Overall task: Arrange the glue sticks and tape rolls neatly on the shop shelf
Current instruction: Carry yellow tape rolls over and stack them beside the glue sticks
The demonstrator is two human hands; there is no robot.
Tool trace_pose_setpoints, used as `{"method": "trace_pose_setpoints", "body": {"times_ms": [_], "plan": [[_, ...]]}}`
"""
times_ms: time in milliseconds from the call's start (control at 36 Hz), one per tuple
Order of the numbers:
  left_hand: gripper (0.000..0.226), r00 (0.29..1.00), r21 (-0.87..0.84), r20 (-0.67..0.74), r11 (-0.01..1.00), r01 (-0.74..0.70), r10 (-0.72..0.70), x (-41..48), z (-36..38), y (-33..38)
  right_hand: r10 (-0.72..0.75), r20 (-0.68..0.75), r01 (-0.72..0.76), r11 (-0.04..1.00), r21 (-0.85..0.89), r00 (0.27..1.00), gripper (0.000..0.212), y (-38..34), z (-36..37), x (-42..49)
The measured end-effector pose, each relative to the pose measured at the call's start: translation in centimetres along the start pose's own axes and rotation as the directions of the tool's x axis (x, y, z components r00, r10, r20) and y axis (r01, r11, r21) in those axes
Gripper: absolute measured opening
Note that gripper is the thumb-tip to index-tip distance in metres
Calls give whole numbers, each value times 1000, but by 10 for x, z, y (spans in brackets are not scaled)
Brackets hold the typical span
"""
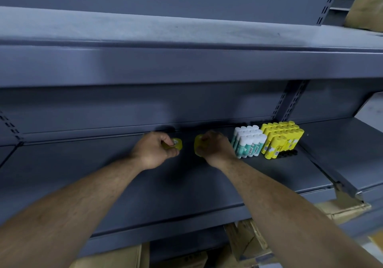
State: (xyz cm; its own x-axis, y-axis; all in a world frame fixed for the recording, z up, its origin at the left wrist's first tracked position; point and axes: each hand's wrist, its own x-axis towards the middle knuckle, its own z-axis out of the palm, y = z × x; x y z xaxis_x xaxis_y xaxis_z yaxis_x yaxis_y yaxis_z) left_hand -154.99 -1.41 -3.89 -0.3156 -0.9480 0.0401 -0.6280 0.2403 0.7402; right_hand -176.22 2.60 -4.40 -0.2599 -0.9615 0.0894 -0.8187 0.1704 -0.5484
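Both arms reach onto the dark grey shelf. My left hand grips a yellow tape roll near the shelf's back. My right hand grips another yellow tape roll, a short gap to the right of the first. Right of that hand stand several white-capped glue sticks in a tight block, upright. Beside them stands a block of several yellow glue sticks. A few small black pieces lie in front of the yellow block.
An upper shelf overhangs the working shelf. A neighbouring shelf bay adjoins on the right. Cardboard boxes sit below the shelf. A brown wrapped package rests at the top right.
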Motion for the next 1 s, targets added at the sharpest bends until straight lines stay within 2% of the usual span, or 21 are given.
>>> {"method": "trace_pose_setpoints", "body": {"times_ms": [194, 361, 472, 500, 583, 750, 861, 1000], "plan": [[18, 1000, 7, -5, 1000, -18, 18, -1, 1, 1, 9, 39, -8, 1000, -28, 999, 34, 0, 0, 1], [16, 1000, 5, 12, 1000, -25, 25, -1, 0, 1, 47, 57, -48, 999, 19, 997, 39, -2, -2, 1], [16, 1000, 31, 13, 999, -27, 27, 0, -1, 1, 39, 104, -44, 998, 47, 994, 79, -4, -8, 2], [17, 1000, 38, 10, 999, -26, 25, 1, -1, 1, 29, 121, -32, 999, 26, 992, 83, -4, -10, 2], [18, 1000, 48, 3, 998, -30, 30, 1, -1, 1, 17, 173, -13, 1000, -26, 985, 76, -7, -14, 2], [19, 1000, 53, 10, 998, -30, 29, 1, 0, 0, 42, 180, -40, 999, -13, 983, 57, -9, -15, 5], [19, 1000, 44, 20, 999, -23, 23, 1, -1, -2, 41, 201, -32, 998, -50, 979, 57, -10, -13, 5], [19, 1000, 54, 19, 998, -16, 15, 0, -2, -2, 60, 191, -49, 997, -61, 980, 45, -12, -13, 7]]}}
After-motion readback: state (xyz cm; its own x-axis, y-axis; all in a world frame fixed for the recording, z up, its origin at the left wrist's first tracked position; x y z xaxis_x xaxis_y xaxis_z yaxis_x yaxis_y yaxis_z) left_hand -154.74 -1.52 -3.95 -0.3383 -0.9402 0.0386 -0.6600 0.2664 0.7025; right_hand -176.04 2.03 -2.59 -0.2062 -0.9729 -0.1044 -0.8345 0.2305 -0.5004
